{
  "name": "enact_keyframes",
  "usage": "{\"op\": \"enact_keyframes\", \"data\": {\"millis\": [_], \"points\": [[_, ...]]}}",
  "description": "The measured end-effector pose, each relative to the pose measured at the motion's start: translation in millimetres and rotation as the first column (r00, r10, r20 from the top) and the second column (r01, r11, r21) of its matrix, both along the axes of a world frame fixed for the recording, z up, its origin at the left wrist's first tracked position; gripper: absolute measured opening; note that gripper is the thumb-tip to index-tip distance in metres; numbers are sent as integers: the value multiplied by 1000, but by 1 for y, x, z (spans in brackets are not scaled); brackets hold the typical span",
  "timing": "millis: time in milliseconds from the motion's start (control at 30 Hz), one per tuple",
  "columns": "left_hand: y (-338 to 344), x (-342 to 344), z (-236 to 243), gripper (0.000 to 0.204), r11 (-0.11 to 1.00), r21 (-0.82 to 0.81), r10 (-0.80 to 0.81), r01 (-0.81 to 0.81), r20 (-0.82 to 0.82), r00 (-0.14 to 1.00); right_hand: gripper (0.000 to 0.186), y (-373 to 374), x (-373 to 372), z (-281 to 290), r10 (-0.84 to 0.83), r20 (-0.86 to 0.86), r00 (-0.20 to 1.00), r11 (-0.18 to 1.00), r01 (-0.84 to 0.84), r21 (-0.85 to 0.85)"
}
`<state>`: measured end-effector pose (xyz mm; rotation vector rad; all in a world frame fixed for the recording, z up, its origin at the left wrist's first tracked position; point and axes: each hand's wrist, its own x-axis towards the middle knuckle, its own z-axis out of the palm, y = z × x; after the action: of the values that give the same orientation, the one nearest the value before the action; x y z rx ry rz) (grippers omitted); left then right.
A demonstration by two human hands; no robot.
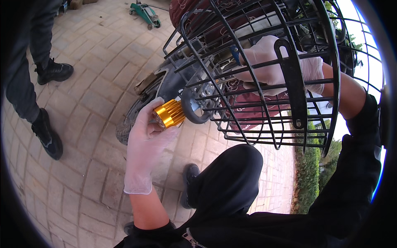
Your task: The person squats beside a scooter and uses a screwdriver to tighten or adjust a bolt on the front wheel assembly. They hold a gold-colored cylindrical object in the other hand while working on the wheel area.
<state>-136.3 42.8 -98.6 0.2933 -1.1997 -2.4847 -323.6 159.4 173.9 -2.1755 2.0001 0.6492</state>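
My left hand (pixel 147 144), in a translucent glove, grips a gold finned cylindrical lamp (pixel 168 113) beside a dark curved fitting (pixel 195 115) at the front of a two-wheeled vehicle. My gloved right hand (pixel 273 66) reaches among the bars of a black wire basket (pixel 297 82), behind a long black bracket, its fingers curled at the silver metal hardware (pixel 206 89). A small blue item (pixel 235 53) shows at its fingertips; the bars hide what exactly it holds. A tyre (pixel 124 130) and dark mudguard lie under the basket.
Another person's legs (pixel 25 95) stand at the left on brick paving (pixel 82 173). A green floor jack (pixel 144 16) sits at the back. Maroon patterned fabric (pixel 252 111) hangs behind the basket. My bent knee (pixel 235 169) is below it, and a hedge (pixel 306 169) runs at the right.
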Motion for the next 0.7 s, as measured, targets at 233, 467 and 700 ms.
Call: {"op": "enact_keyframes", "data": {"millis": [233,467,700], "points": [[2,3,6,65,1000,6,10,-10,2,1000,51,3,21,15,-835,407,371,429,901,60],[0,2,1,64,1000,-6,-2,2,-14,1000,43,-10,0,-1,-820,562,-108,25,974,224],[4,2,0,65,1000,0,15,-15,-28,1000,40,-10,13,-9,-817,428,388,412,910,-38]]}}
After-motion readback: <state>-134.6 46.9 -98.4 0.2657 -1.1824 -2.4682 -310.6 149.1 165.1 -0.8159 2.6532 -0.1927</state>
